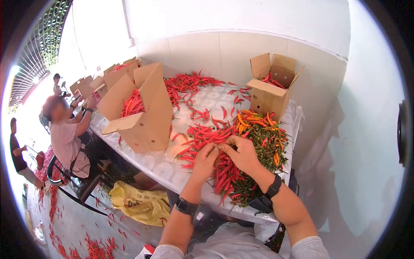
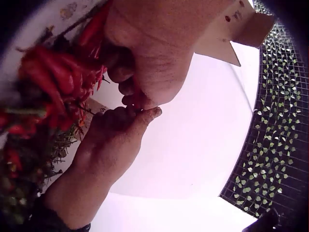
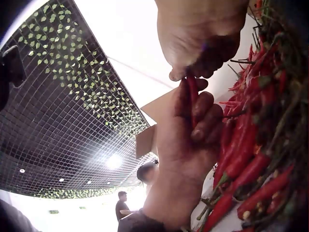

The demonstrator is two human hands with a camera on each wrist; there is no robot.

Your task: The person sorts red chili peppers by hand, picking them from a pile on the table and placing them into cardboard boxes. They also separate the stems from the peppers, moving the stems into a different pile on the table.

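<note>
The left hand (image 1: 204, 160) holds a slim red chili (image 3: 193, 99), its fingers curled round it. Against its fingertips, the right hand (image 1: 242, 155) pinches at the chili's upper end; its fingertips partly hide that end. Both hands are above a heap of red chilies (image 1: 225, 172) on the table (image 1: 166, 172). In the left wrist view the right hand (image 2: 108, 145) is below the left hand (image 2: 154, 53), thumb and fingers bent together. Right of the hands lie green stems (image 1: 269, 151), with orange chilies (image 1: 248, 118) behind them.
An open carton (image 1: 151, 129) with red chilies stands at left, another (image 1: 269, 97) at back right. More chilies (image 1: 189, 84) lie along the wall. A seated person (image 1: 69, 138) is at the table's far left. A yellow sack (image 1: 140, 203) and scattered chilies (image 1: 99, 248) lie on the floor.
</note>
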